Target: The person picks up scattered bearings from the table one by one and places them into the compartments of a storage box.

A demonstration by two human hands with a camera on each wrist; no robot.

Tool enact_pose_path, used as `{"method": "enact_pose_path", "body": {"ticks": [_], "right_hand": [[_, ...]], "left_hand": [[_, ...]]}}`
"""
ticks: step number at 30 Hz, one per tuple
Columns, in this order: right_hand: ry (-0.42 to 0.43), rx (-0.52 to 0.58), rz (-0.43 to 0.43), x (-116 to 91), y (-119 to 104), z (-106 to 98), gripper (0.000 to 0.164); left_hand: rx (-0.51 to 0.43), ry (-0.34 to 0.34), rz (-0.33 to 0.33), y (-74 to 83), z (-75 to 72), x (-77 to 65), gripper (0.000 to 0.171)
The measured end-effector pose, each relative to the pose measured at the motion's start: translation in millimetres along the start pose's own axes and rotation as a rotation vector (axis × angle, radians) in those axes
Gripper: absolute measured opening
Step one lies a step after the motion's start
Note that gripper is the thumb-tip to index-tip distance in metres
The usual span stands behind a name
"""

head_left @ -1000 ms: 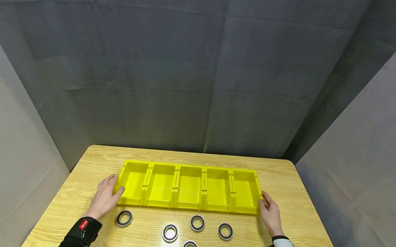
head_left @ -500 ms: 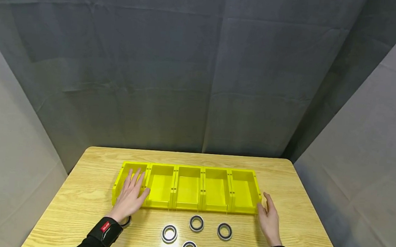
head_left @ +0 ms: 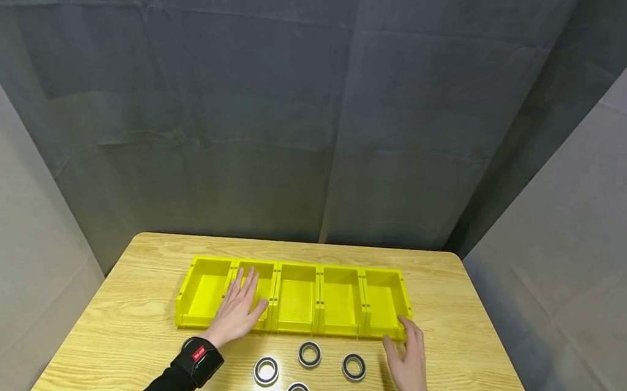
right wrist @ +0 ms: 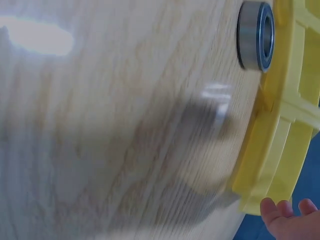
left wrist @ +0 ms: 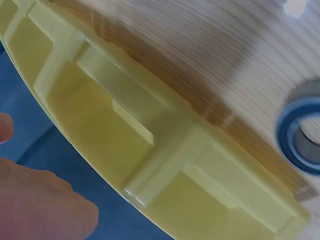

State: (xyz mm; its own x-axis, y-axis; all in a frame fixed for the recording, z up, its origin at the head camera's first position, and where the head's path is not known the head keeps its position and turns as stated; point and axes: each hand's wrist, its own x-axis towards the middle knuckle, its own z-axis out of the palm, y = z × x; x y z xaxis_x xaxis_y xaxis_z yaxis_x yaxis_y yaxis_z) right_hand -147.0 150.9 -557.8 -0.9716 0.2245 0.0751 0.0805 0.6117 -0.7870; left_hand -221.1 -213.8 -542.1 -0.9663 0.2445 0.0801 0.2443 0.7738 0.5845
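Observation:
A yellow bin row (head_left: 294, 328) with several compartments side by side stands on the table. Over its second compartment from the left is my left hand (head_left: 236, 315), fingers straight and spread, holding nothing. My right hand (head_left: 409, 366) is by the row's front right corner, thumb and fingers apart; whether a fingertip touches the rim I cannot tell. Several ring-shaped ball bearings lie in front of the bins, among them a bearing (head_left: 353, 367) left of my right hand and a bearing (head_left: 266, 371) right of my left wrist. The left wrist view shows one bearing (left wrist: 295, 135) at its edge.
The wooden table (head_left: 115, 327) has rounded far corners. Behind it hangs a dark grey cloth (head_left: 253, 123), with pale cloth walls (head_left: 580, 253) on both sides. Another bearing (head_left: 309, 354) lies close to the bins' front edge.
My left hand has moved from the row's left end rightward over the second compartment; its wrist now covers the leftmost bearing. My right hand has moved from the right side toward the front right corner.

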Motion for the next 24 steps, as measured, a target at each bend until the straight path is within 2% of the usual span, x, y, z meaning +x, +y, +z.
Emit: {"method": "enact_pose_path", "body": {"ticks": [6,17,24], "right_hand": [[0.018,-0.037,-0.128,-14.6,-0.6,14.6,0.053],[-0.079,-0.229,-0.196,-32.8,2.1,36.3,0.052],[-0.123,-0.302,-0.285,-37.9,5.6,46.5,0.049]], "left_hand": [[0.021,-0.054,-0.007,11.1,12.7,9.5,0.07],[-0.021,-0.065,0.039,16.1,25.3,23.7,0.069],[-0.028,-0.066,0.059,15.6,36.4,30.7,0.07]]}}
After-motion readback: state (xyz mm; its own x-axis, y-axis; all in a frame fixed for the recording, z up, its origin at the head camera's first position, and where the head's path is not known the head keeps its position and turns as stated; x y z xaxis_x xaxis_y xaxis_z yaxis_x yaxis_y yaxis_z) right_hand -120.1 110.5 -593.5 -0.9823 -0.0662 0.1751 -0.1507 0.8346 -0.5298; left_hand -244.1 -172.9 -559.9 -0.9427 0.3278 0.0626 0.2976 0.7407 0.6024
